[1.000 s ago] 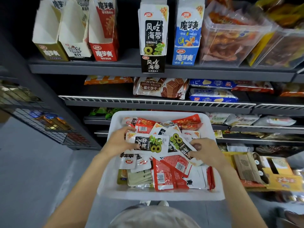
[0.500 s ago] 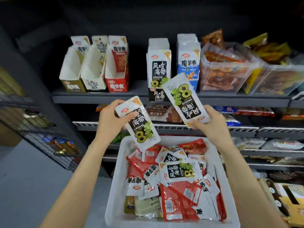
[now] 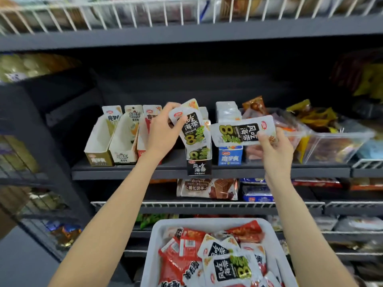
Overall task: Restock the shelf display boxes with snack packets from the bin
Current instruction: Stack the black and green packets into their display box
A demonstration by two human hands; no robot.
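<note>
Holding one kelp packet (image 3: 191, 126) pinched in left hand (image 3: 163, 133) just over black kelp display box (image 3: 199, 156), another kelp packet (image 3: 243, 131) pinched in right hand (image 3: 275, 146) beside it. Restocking probably only beginning: white bin (image 3: 154, 255) below remaining heaped with packets, three left boxes (image 3: 122, 141) looking empty.

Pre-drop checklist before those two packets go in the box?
1. Left hand grips a white-and-black kelp snack packet: ok.
2. Right hand grips a second matching packet: ok.
3. Target black-and-white kelp display box on the dark shelf matches the packets' print: ok.
4. Left packet is over the box opening: ok.
5. Right packet lies sideways, not aligned: not ok.
6. Room left inside box: cannot tell.
</note>
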